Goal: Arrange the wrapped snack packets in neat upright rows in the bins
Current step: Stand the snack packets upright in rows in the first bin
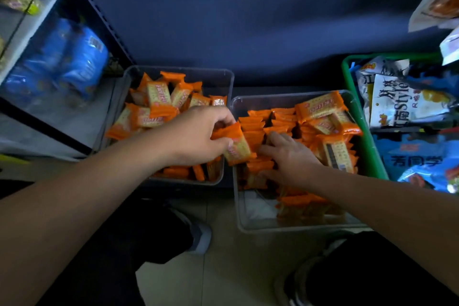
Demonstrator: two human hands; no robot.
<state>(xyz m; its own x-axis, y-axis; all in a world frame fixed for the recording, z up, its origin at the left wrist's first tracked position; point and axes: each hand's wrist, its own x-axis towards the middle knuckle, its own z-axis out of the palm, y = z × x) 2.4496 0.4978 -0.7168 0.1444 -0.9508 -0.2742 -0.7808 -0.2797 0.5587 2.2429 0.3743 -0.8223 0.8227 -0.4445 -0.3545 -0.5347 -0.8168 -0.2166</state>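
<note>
Two clear plastic bins stand side by side on the floor. The left bin [229, 77] holds a loose heap of orange cracker packets [159, 93]. In the right bin [239, 216] upright rows of the same packets [258, 122] fill the far part, with more lying flat on top at the right. My left hand [196, 134] is shut on one orange packet [236, 144], held over the gap between the bins. My right hand [290, 156] rests palm down on the rows in the right bin, fingers spread among the packets.
A green basket [372, 156] of larger snack bags stands right of the bins. A dark shelf frame [99, 15] with blue packages [82, 64] rises at the left. A blue wall is behind. My legs and shoes [201, 236] are on the tan floor below.
</note>
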